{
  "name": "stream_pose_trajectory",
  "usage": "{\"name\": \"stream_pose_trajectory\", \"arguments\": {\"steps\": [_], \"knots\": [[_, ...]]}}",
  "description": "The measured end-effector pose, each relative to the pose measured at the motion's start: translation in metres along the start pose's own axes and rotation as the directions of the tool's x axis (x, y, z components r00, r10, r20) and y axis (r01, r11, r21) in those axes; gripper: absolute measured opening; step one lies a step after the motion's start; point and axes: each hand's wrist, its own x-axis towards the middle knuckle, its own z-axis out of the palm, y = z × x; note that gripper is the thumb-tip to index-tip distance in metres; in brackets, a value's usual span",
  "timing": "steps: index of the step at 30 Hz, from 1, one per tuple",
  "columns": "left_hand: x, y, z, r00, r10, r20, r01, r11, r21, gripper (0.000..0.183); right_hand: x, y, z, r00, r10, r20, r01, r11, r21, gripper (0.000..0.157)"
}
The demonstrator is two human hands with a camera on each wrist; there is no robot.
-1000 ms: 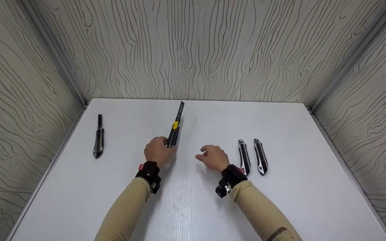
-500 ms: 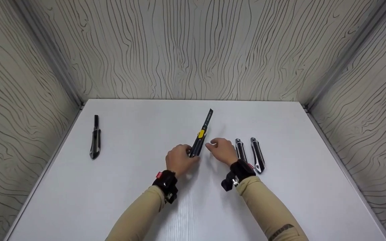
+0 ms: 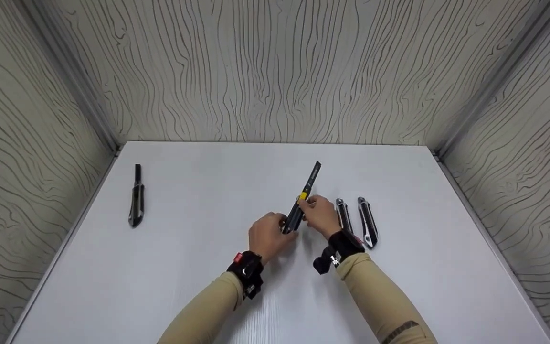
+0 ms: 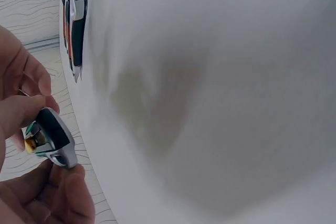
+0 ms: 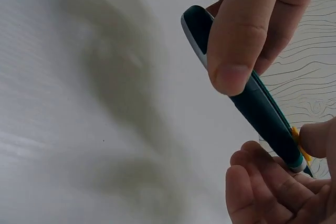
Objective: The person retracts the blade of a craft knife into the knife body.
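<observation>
In the head view a dark utility knife (image 3: 294, 220) with its long black blade (image 3: 312, 178) out is held above the table, tip pointing away and slightly right. My left hand (image 3: 269, 236) pinches the handle near its rear end, thumb and fingers on opposite sides. Further up the handle, my right hand (image 3: 322, 215) has its thumb on the yellow slider (image 3: 302, 196). The right wrist view shows that thumb against the slider (image 5: 300, 142), with the fingers curled beneath the handle (image 5: 262, 111). From the left wrist view the handle's rear end (image 4: 58, 135) shows between both hands.
Two utility knives with no blade showing, one (image 3: 344, 215) partly behind my right wrist and another (image 3: 368, 222) beside it, lie on the white table (image 3: 198, 181). At the far left lies a utility knife (image 3: 136, 205) with its blade out. Wood-patterned walls (image 3: 265, 71) enclose the table.
My left hand has carried the utility knife to the right and a little nearer. My right hand has shifted slightly right and now touches the knife at its yellow slider.
</observation>
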Motion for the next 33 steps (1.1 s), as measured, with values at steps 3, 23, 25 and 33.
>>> {"name": "stream_pose_trajectory", "arguments": {"steps": [3, 23, 25, 33], "knots": [[-0.002, 0.002, 0.002, 1.0, -0.001, 0.006, 0.0, 1.0, 0.006, 0.039, 0.002, 0.0, 0.003, 0.999, 0.031, -0.007, -0.031, 0.997, 0.064, 0.032], [-0.011, 0.007, 0.007, 0.991, -0.098, 0.095, 0.116, 0.972, -0.203, 0.035, 0.006, 0.005, 0.004, 0.995, 0.046, 0.089, -0.069, 0.961, 0.269, 0.032], [-0.011, 0.004, 0.007, 0.986, -0.093, 0.138, 0.126, 0.959, -0.253, 0.036, 0.006, 0.005, 0.003, 0.993, 0.039, 0.11, -0.069, 0.958, 0.278, 0.031], [-0.014, -0.009, 0.012, 0.91, -0.074, 0.407, 0.309, 0.774, -0.552, 0.034, 0.007, 0.003, 0.002, 0.987, 0.031, 0.156, -0.071, 0.964, 0.255, 0.031]]}}
